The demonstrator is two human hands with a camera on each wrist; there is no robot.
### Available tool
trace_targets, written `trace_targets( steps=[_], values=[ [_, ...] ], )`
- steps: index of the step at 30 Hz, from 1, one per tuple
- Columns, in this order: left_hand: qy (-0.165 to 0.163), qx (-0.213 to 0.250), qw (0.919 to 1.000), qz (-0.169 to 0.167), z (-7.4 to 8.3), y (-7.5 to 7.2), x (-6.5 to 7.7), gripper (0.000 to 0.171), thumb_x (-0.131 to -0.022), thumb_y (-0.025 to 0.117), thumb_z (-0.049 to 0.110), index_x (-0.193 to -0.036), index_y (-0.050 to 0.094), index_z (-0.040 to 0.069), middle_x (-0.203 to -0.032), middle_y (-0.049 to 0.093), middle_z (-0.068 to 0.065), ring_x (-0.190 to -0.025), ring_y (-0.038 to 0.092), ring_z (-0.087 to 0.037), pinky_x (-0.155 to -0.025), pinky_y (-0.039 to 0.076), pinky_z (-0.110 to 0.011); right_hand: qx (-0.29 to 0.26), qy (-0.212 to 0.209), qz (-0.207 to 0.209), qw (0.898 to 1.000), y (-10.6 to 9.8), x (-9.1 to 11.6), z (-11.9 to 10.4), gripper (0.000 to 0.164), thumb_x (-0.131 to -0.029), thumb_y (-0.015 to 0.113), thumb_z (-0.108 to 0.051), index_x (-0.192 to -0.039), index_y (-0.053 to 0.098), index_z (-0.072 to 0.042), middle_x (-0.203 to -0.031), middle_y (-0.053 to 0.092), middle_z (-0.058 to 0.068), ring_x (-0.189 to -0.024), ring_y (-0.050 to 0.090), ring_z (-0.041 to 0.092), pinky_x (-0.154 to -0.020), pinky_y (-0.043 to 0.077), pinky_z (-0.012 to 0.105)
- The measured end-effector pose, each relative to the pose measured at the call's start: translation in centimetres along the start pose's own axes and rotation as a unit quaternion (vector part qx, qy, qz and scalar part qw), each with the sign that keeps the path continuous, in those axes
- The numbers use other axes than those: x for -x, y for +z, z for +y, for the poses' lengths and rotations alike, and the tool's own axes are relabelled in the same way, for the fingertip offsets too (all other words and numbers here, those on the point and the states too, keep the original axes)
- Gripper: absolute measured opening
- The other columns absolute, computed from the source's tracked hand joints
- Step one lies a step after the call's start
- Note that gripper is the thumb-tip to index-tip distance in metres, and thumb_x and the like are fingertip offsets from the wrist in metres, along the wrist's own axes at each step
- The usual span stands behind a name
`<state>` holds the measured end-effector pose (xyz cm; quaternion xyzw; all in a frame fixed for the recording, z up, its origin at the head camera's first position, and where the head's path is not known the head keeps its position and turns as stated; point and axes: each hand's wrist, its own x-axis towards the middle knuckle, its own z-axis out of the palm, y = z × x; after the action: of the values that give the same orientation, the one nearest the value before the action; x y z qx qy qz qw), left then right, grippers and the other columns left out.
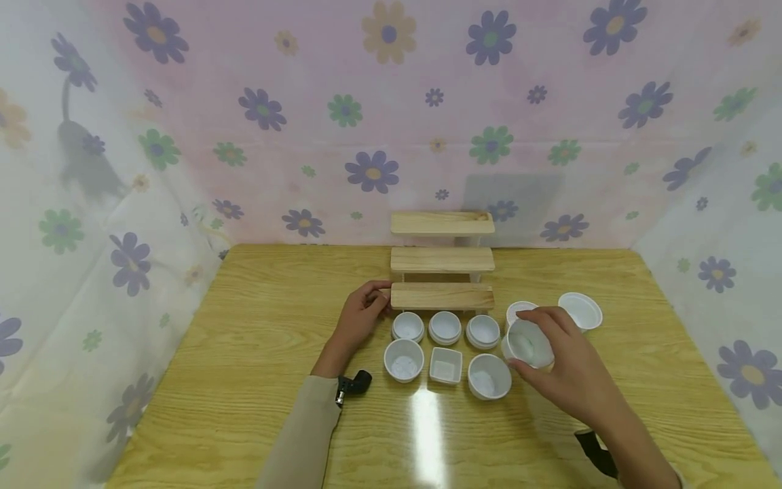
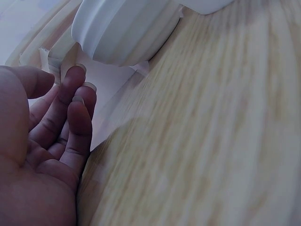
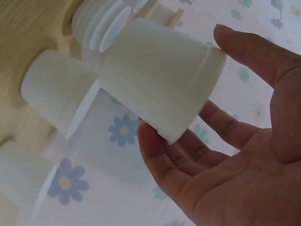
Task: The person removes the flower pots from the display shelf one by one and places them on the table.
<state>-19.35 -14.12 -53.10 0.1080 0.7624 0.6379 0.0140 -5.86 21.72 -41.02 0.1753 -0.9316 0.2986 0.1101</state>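
A three-step wooden stand [image 1: 442,297] is at the back of the table. At the left end of its lowest board, my left hand [image 1: 362,318] pinches the board's edge between thumb and fingers, seen close in the left wrist view. Raised and tilted, a white cup [image 3: 157,75] is in my right hand [image 1: 568,363], thumb and fingers at its rim. Before the stand sit three ribbed white bowls [image 1: 444,327]. Nearer me are a round white cup [image 1: 404,360], a square white dish [image 1: 446,365] and another round cup [image 1: 489,377].
Right of the bowls, one white cup [image 1: 521,311] is partly hidden behind the held one. Another white cup [image 1: 580,311] stands farther right. Flowered cloth [image 1: 434,122] hangs behind and at both sides of the wooden table [image 1: 263,326].
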Motion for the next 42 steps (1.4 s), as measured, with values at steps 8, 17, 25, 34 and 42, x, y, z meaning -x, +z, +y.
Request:
trace_targets(
  steps=[8,17,25,34,42],
  values=[
    [-0.003,-0.011,0.9999,0.006,-0.3,0.1,-0.2,0.026,-0.11,0.06,0.015,-0.134,0.07,0.01,-0.09,0.073,-0.013,-0.083,0.069,-0.025,-0.076,0.056,-0.031,0.024,0.021,-0.057,0.998,-1.8,0.5,0.6,0.071,-0.078,0.096,-0.019,-0.139,0.062,-0.009,-0.127,0.058,0.013,-0.104,0.065,0.035,-0.077,0.058,0.05],
    [-0.006,-0.013,0.9998,0.01,-0.1,0.1,-0.1,0.026,-0.11,0.06,0.016,-0.134,0.07,0.01,-0.09,0.073,-0.011,-0.083,0.069,-0.024,-0.075,0.056,-0.03,0.036,0.069,-0.154,0.985,-2.1,0.7,0.9,0.092,-0.077,0.097,-0.027,-0.153,0.049,-0.007,-0.128,0.055,0.016,-0.101,0.064,0.029,-0.081,0.056,0.049],
    [-0.005,-0.014,0.9999,0.006,-0.1,0.1,-0.1,0.026,-0.111,0.06,0.017,-0.134,0.07,0.011,-0.09,0.073,-0.011,-0.083,0.068,-0.023,-0.075,0.056,-0.03,0.046,0.087,-0.18,0.979,-0.8,1.1,0.9,0.107,-0.075,0.099,-0.026,-0.16,0.037,-0.004,-0.146,0.049,0.032,-0.126,0.058,0.051,-0.096,0.052,0.065],
    [0.002,-0.015,0.9999,0.004,0.0,0.1,-0.1,0.027,-0.111,0.059,0.016,-0.135,0.069,0.008,-0.089,0.073,-0.012,-0.082,0.068,-0.022,-0.075,0.056,-0.03,0.053,0.083,-0.189,0.977,0.0,1.0,1.1,0.111,-0.071,0.1,-0.025,-0.16,0.037,-0.001,-0.131,0.054,0.026,-0.117,0.063,0.041,-0.093,0.055,0.058],
    [0.002,-0.02,0.9998,0.005,0.0,0.1,0.0,0.026,-0.111,0.059,0.016,-0.134,0.069,0.009,-0.089,0.072,-0.011,-0.082,0.067,-0.022,-0.075,0.055,-0.03,0.048,0.087,-0.19,0.977,0.4,0.9,1.4,0.108,-0.073,0.099,-0.025,-0.159,0.038,-0.001,-0.133,0.054,0.028,-0.114,0.064,0.039,-0.092,0.056,0.058]
  ],
)
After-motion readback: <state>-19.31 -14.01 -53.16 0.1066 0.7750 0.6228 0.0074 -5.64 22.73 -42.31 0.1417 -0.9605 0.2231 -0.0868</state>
